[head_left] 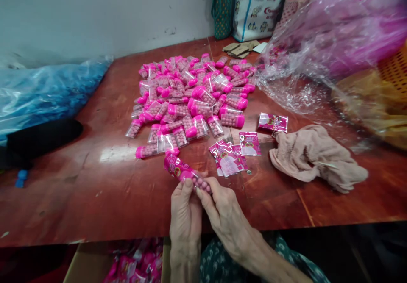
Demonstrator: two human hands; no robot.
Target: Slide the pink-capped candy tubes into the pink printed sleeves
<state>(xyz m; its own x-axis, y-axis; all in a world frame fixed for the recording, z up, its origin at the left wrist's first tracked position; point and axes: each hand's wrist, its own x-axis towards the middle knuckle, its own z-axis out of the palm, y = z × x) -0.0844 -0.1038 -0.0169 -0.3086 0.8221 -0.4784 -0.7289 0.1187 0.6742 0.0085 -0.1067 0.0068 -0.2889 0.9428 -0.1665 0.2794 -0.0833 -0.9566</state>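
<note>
Your left hand and right hand share one clenched grip on a clear candy tube with a pink printed sleeve, held just above the near edge of the worn red-brown tabletop. By my reading you're early: a big heap of bare pink-capped tubes waits, flat pink sleeves lie nearby. A grey wall stands behind.

1. Tube: near end hidden behind fingertips; label print too small to read
2. Clear bag: blurred, cut by top and right edges
3. Blue bag: cut by left edge
4. Box: cut by bottom edge; contents partly hidden under table
</note>
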